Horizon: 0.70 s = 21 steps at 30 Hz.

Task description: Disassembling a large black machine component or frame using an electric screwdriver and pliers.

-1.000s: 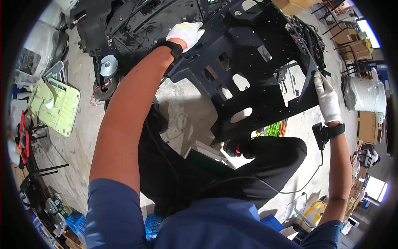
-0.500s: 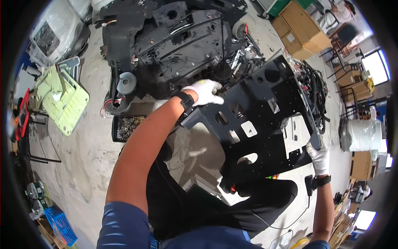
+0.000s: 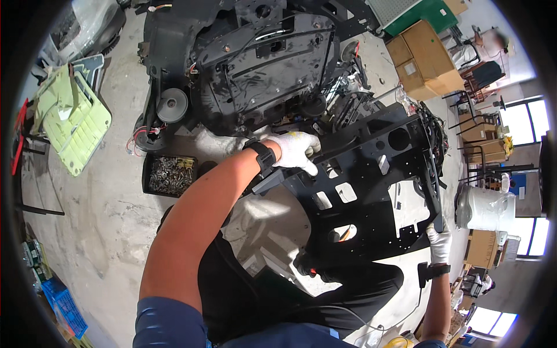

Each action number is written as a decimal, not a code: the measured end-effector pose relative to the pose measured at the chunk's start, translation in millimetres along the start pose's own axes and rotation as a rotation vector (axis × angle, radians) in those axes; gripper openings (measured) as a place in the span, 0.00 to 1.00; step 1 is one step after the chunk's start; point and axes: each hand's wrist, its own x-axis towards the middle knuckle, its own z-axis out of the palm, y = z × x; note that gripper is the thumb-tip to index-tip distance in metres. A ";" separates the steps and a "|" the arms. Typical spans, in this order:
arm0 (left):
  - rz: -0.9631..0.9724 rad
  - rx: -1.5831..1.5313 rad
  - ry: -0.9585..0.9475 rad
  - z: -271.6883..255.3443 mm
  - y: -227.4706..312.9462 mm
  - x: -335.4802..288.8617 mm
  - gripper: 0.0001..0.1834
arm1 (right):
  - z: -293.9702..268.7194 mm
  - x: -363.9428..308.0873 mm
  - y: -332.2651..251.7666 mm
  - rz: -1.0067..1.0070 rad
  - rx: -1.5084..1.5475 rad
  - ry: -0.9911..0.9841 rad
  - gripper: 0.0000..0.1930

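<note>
A large black panel (image 3: 365, 203) with several cutouts and small holes is held tilted over my lap, its surface facing me. My left hand (image 3: 293, 152), in a white glove, grips its upper left edge, with the thumb on the near face and the fingers curled over the rim. At the lower right corner my right hand (image 3: 439, 243), gloved too, is closed round the panel's side edge. Part of its fingers are hidden behind the panel. Both wrists wear black straps.
Beyond the panel lies a big black machine housing (image 3: 272, 64) with loose parts around it. A black tray of screws (image 3: 170, 175) stands on the floor to the left, near a round grey wheel (image 3: 172, 105). Further out are yellow-green panels (image 3: 75, 124) and cardboard boxes (image 3: 426, 61).
The panel has shifted slightly and changed its tilt, with both hands still at its edges. My left hand has moved a little right and down, and its fingers have closed more on the rim.
</note>
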 end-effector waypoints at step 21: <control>0.076 0.097 -0.025 9.5 -1.1 -7.2 0.29 | -5.9 -1.0 2.1 0.061 -0.011 -0.098 0.38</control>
